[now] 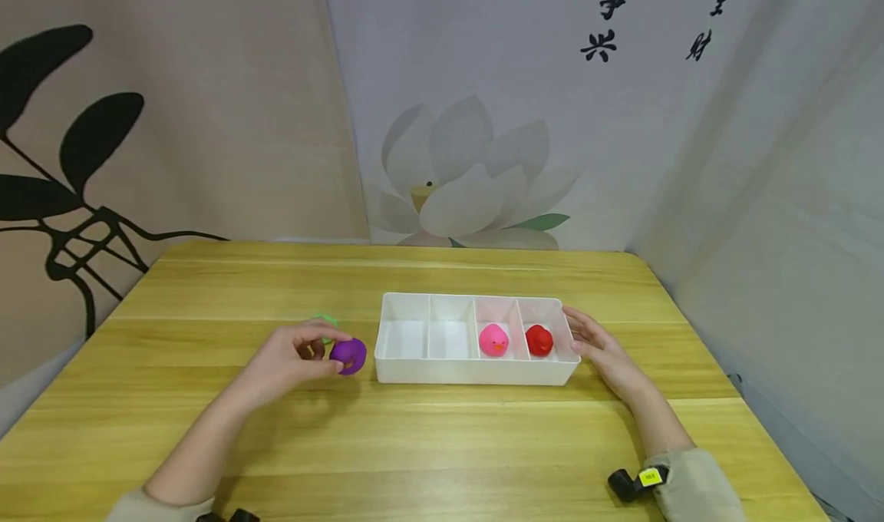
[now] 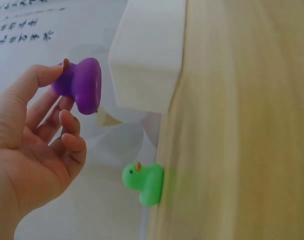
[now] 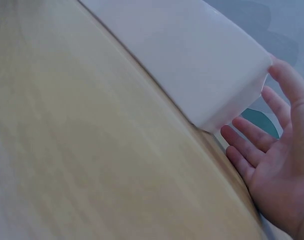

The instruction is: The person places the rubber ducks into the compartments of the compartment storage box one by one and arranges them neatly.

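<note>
My left hand [image 1: 293, 361] pinches a purple rubber duck [image 1: 348, 355] between thumb and fingers, to the left of a white divided box [image 1: 470, 371]. In the left wrist view the purple duck [image 2: 82, 85] is held up off the table. Behind the hand a green rubber duck [image 2: 146, 182] stands on the table, mostly hidden in the head view. My right hand [image 1: 601, 351] rests against the box's right end, fingers fairly straight, thumb at the near corner. A pink duck [image 1: 493, 340] sits in the third compartment from the left, a red duck [image 1: 539, 341] in the rightmost.
The box stands near the middle of a wooden table [image 1: 442, 445]. A printed cloth [image 1: 483, 61] hangs behind the table's far edge, and another pale cloth [image 1: 794, 199] hangs at the right. The two left compartments hold nothing visible.
</note>
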`<state>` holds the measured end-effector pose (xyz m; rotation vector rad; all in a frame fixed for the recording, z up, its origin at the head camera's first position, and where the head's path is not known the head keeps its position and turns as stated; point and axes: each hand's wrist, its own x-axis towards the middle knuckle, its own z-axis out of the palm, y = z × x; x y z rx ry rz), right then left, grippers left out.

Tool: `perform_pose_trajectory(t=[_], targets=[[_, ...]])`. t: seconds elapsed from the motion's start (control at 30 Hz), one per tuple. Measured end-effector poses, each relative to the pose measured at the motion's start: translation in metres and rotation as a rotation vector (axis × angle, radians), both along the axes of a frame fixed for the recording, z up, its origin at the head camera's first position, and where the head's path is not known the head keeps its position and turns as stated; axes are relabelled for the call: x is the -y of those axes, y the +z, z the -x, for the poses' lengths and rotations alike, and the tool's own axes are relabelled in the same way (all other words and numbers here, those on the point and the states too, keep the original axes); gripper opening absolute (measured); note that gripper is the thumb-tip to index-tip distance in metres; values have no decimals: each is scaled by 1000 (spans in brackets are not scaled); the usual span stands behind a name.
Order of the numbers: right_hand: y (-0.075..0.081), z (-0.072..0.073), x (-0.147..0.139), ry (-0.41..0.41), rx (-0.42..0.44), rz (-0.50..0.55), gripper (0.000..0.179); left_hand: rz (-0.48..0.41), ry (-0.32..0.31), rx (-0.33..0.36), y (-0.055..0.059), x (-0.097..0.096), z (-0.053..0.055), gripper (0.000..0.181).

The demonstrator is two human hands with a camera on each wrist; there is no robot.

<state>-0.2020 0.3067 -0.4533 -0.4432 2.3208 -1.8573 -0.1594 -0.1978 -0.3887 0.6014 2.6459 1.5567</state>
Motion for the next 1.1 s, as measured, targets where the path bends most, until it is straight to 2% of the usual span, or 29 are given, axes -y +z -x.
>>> perform_pose_trajectory(t=[0.27, 0.57, 0.77, 1.1], targets=[[-1, 1, 1, -3, -11, -3, 57, -13, -28, 29, 13, -20, 7, 29], [-2, 2, 1, -2, -1, -7, 57, -3, -66, 75, 26, -40, 23, 28], [-1, 2, 1, 6, -15, 7, 57, -32, -124, 67, 32, -50, 36, 28], [-2, 3, 0, 11, -22, 8, 57, 21, -215, 59, 40, -68, 58, 27]])
